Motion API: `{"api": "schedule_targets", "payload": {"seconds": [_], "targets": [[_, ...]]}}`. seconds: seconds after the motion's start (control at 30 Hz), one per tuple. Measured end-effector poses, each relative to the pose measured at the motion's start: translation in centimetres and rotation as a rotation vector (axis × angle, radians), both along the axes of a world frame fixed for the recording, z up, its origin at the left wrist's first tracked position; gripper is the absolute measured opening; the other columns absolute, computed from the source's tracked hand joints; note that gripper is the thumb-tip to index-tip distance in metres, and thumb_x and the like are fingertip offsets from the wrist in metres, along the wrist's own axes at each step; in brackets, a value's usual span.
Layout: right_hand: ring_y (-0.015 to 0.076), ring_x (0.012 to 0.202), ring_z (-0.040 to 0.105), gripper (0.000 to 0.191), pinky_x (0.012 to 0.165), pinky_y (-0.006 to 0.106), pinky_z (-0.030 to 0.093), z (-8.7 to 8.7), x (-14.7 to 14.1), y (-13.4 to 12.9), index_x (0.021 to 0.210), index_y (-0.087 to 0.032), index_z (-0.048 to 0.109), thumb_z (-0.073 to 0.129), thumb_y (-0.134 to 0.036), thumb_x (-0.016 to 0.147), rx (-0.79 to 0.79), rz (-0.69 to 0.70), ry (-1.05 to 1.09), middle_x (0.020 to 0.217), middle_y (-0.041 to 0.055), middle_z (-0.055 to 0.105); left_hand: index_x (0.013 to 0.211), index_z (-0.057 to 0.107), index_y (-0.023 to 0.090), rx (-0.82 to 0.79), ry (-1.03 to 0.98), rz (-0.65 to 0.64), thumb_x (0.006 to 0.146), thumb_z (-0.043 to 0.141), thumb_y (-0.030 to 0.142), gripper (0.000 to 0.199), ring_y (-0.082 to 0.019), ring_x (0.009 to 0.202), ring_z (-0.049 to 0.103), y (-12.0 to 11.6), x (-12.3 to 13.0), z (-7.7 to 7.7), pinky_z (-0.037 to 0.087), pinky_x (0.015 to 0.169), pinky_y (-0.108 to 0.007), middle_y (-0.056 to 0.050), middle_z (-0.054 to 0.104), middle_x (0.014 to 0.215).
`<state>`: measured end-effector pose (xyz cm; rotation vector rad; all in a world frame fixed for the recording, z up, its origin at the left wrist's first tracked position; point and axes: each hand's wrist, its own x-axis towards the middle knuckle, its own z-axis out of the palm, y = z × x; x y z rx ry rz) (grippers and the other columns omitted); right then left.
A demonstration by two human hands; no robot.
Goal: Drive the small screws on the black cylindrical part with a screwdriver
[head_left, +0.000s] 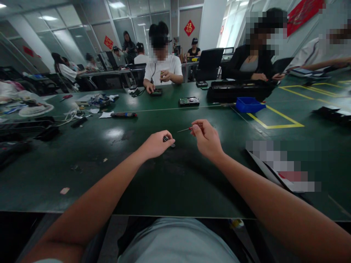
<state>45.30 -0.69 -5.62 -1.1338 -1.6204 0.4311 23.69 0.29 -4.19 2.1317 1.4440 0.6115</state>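
Left hand (157, 144), screwdriver (190, 128) — narrow gap; table edge (131, 214) well apart.

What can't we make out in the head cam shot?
All in the head view:
Small dark part: mostly covered by the left hand; type unclear.
Thin tool: handle end hidden by the right hand.
White item at right: pixelated; any print unreadable.
Circuit board: markings too small.

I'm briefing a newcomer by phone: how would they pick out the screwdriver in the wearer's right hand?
Over the green table, find the wearer's right hand. It holds the screwdriver, its tip pointing toward the left hand. A slim shaft and red handle part set it apart from the small dark object there.
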Motion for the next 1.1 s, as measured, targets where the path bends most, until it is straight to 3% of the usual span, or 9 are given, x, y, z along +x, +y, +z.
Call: {"api": "schedule_targets", "payload": {"seconds": [0.23,0.43,0.57,0.73,0.9,1.1], "targets": [[0.0197,0.076,0.067,0.018,0.071,0.034,0.048,0.2,-0.1,-0.2,0.103,-0.022,0.058,0.046,-0.035,0.097,0.007,-0.001,-0.031,0.086,0.0045,0.071,0.122,0.065,0.026,-0.029,0.396,-0.074,0.087,0.062,0.043,0.039,-0.028,0.097,0.065,1.3,1.0,-1.8,0.048,0.080,-0.038,-0.008,0.070,0.113],[0.0210,0.078,0.067,0.019,0.074,0.035,0.048,0.2,-0.1,-0.4,0.104,-0.024,0.058,0.045,-0.036,0.098,0.002,-0.009,-0.059,0.085,0.0043,0.071,0.102,0.072,0.022,0.038,0.375,-0.048,0.085,0.066,0.040,0.026,-0.031,0.092,0.066,1.7,1.2,-2.4,0.049,0.077,-0.039,-0.012,0.072,0.101],[0.0216,0.079,0.068,0.019,0.074,0.036,0.048,0.2,-0.1,-0.4,0.103,-0.024,0.058,0.045,-0.037,0.098,0.002,0.004,-0.059,0.087,0.0050,0.071,0.094,0.075,0.022,0.037,0.206,-0.051,0.084,0.065,0.041,0.024,-0.027,0.084,0.067,2.3,0.2,-2.3,0.048,0.072,-0.035,-0.011,0.074,0.097],[0.0216,0.080,0.068,0.019,0.073,0.036,0.048,-0.1,-0.1,-0.2,0.103,-0.024,0.058,0.045,-0.037,0.098,-0.009,0.019,-0.056,0.088,0.0053,0.071,0.101,0.076,0.019,-0.169,-0.049,0.041,0.082,0.065,0.036,0.028,-0.017,0.056,0.061,2.6,-1.8,-1.4,0.046,0.062,-0.031,-0.008,0.072,0.085],[0.0217,0.081,0.068,0.020,0.073,0.036,0.048,-0.3,-0.1,-0.1,0.104,-0.023,0.059,0.046,-0.038,0.098,0.004,0.026,-0.082,0.088,0.0055,0.071,0.094,0.076,0.018,-0.279,-0.359,0.247,0.082,0.060,0.030,0.023,-0.011,0.052,0.052,2.7,-4.6,-0.6,0.033,0.046,-0.024,-0.008,0.067,0.087],[0.0222,0.081,0.068,0.021,0.073,0.037,0.048,-0.5,-0.1,0.0,0.104,-0.024,0.059,0.046,-0.039,0.098,0.018,0.028,-0.094,0.091,0.0061,0.072,0.091,0.065,0.014,-0.351,-0.824,0.569,0.082,0.063,0.027,0.016,-0.008,0.049,0.045,3.3,-10.7,-0.1,0.024,0.038,-0.019,-0.001,0.053,0.074]]}}
